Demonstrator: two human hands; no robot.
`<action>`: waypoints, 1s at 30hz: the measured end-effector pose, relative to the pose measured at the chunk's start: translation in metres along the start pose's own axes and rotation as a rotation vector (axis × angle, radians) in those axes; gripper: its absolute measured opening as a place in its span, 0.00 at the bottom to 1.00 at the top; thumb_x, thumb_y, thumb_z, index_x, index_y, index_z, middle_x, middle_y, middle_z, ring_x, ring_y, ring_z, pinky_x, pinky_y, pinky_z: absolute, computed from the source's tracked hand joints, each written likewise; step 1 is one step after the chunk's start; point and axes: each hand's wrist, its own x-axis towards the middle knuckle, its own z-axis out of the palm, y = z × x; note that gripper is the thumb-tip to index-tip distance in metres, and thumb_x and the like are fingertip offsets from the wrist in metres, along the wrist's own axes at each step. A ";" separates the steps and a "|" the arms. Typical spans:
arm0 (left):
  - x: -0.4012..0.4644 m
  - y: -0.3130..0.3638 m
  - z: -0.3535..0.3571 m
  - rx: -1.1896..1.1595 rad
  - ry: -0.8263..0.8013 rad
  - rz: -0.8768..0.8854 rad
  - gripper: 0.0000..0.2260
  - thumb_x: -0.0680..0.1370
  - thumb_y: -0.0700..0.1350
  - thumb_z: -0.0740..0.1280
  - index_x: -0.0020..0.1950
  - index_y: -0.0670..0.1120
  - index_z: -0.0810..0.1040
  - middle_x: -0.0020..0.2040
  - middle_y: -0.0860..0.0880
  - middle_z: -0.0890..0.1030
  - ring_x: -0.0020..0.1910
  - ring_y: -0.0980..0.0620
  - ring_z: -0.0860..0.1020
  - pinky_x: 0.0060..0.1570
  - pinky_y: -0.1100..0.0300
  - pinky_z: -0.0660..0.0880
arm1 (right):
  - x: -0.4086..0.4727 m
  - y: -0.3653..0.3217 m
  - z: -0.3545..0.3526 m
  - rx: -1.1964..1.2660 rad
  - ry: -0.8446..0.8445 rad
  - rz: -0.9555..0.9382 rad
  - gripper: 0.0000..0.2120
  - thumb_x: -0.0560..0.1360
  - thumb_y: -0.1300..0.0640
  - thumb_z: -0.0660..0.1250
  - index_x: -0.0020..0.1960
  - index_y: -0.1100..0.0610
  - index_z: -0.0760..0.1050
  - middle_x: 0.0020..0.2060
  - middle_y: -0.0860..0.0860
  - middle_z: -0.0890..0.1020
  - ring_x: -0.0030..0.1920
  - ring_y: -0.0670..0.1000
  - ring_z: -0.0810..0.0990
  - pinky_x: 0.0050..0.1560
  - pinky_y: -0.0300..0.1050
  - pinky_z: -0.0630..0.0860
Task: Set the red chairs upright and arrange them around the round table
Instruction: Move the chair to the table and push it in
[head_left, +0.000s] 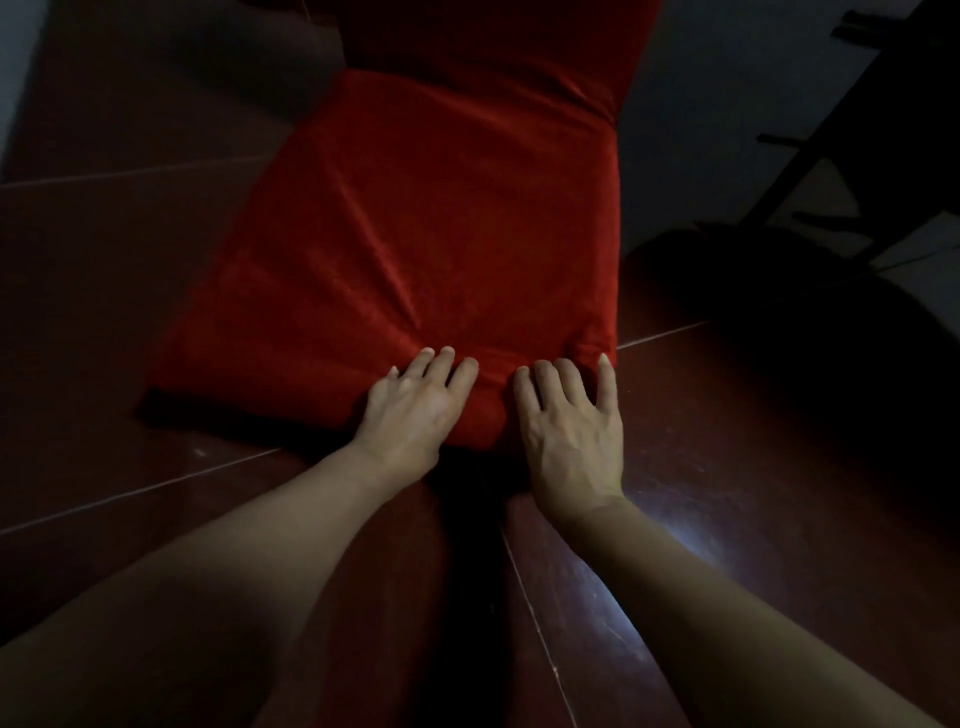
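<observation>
While the red chair (431, 249) lies tipped on the dark red floor tiles (130, 322), its cloth-covered back stretching away from me, both my hands rest on its near edge. Left hand (410, 410) lies flat on the fabric, fingers relaxed, gripping nothing; right hand (571, 431) likewise, fingers straight, at the corner. To lift well, I'd curl fingers under the frame w/ hands wider apart, not just grab slippery cloth. Round desk: can't tell, maybe the dark shape (831, 312) at right.

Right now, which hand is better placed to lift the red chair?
Probably the right hand: it lies at the corner of the red chair. The left hand rests flat on the middle of that edge.
</observation>
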 end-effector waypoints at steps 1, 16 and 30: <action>-0.002 0.000 -0.003 0.003 -0.003 0.003 0.40 0.71 0.36 0.71 0.76 0.47 0.51 0.77 0.44 0.56 0.76 0.45 0.57 0.67 0.48 0.66 | 0.001 -0.004 -0.002 -0.004 -0.048 -0.007 0.26 0.75 0.54 0.65 0.72 0.59 0.66 0.66 0.59 0.73 0.69 0.59 0.68 0.73 0.63 0.51; -0.048 0.008 -0.117 0.021 -0.021 0.007 0.35 0.72 0.36 0.70 0.74 0.47 0.56 0.76 0.46 0.61 0.74 0.47 0.62 0.59 0.54 0.73 | -0.018 0.014 -0.113 0.040 -0.135 -0.110 0.22 0.83 0.56 0.49 0.76 0.59 0.55 0.72 0.65 0.64 0.74 0.63 0.61 0.74 0.58 0.51; -0.011 0.010 -0.426 0.053 -0.035 0.025 0.24 0.71 0.35 0.68 0.64 0.48 0.66 0.53 0.52 0.79 0.51 0.49 0.79 0.43 0.57 0.73 | 0.071 0.126 -0.390 0.184 -0.254 -0.101 0.28 0.77 0.53 0.63 0.74 0.47 0.57 0.58 0.57 0.76 0.63 0.59 0.73 0.72 0.58 0.57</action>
